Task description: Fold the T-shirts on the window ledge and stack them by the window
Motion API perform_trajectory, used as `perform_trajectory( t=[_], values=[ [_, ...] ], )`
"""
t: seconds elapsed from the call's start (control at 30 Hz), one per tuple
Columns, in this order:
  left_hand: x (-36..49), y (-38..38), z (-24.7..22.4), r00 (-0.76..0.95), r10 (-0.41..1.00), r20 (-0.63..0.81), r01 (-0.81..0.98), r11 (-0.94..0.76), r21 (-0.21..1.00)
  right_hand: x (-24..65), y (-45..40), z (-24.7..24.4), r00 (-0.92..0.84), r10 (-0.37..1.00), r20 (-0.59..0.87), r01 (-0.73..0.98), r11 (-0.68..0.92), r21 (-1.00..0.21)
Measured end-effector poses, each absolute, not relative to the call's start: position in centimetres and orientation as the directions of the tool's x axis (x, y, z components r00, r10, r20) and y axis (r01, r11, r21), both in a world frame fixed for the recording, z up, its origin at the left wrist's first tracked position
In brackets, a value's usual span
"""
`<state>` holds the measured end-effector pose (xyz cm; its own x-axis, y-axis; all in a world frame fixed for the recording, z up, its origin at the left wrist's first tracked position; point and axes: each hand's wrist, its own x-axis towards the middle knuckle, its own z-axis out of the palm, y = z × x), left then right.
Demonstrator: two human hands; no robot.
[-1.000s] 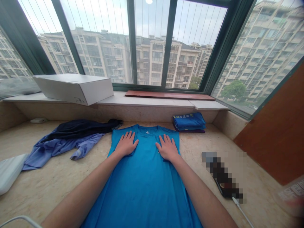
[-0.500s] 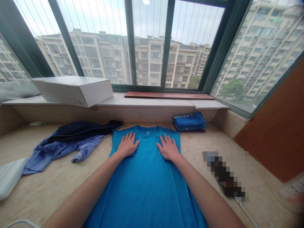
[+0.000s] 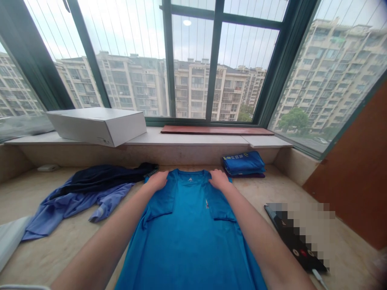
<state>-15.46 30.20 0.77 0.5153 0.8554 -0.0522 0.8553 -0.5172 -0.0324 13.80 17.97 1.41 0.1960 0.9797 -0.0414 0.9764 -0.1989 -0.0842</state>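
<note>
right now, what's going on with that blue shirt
A person's left hand and right hand are on the shoulders of a blue T-shirt, either side of the collar; whether they grip the cloth is hard to tell. The T-shirt lies front up, its short sleeves turned in over the front. Folded clothes and a phone with a cable plugged in lie to the right, rumpled clothes to the left.
</note>
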Motion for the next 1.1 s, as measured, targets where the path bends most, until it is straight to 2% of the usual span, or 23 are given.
perform_trajectory(
  t=[0.17, 0.6, 1.1],
  values=[
    [-15.1, 30.0, 0.9, 0.511, 0.859, -0.042, 0.857, -0.513, -0.053, 13.8, 18.3, 1.2, 0.213, 0.976, -0.047, 0.974, -0.216, -0.065],
    [-14.5, 28.7, 1.8, 0.504, 0.863, 0.025, 0.855, -0.495, -0.157, 13.5, 17.5, 0.8, 0.179, 0.983, 0.043, 0.984, -0.179, -0.004],
    [-14.4, 28.2, 2.3, 0.503, 0.863, 0.051, 0.859, -0.492, -0.144, 13.7, 17.0, 1.1, 0.170, 0.985, 0.043, 0.985, -0.170, -0.004]
  ],
)
